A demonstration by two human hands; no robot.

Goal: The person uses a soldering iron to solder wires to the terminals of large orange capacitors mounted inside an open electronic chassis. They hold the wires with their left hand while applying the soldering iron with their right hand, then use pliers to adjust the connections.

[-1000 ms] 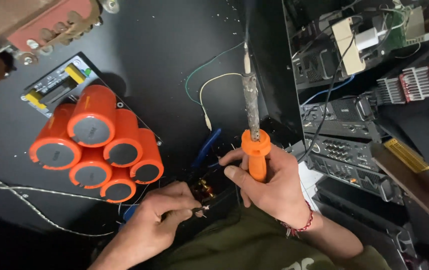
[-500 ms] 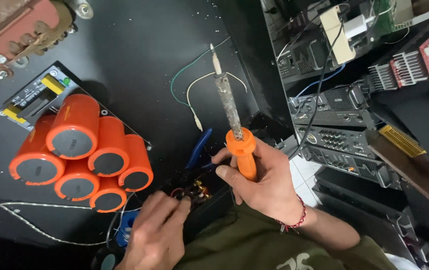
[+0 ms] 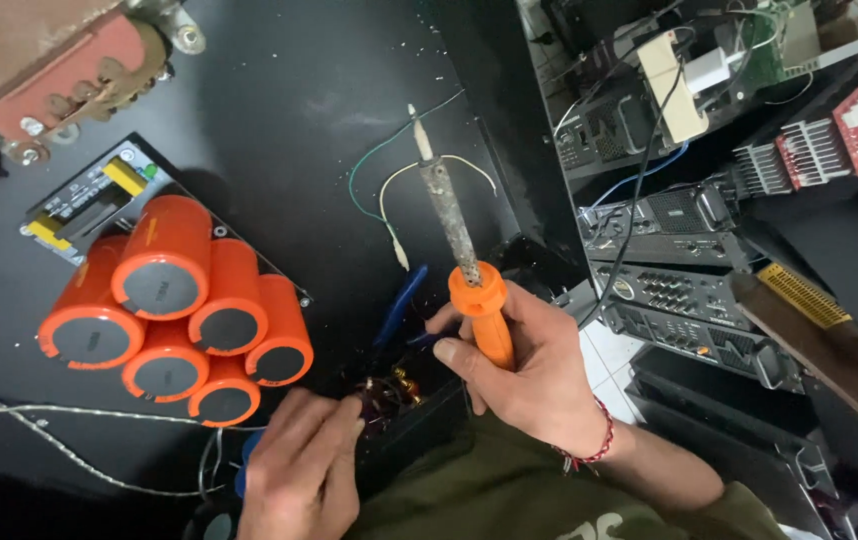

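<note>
The right hand wraps its grip around the orange handle of a soldering iron, tip pointing up and away over the black counter. The left hand pinches small copper-coloured parts at the counter's near edge, just beside the right hand. Left of the hands stands a cluster of orange capacitors. Green and white wires lie behind the iron's tip. Stacked black electronics fill the right side.
</note>
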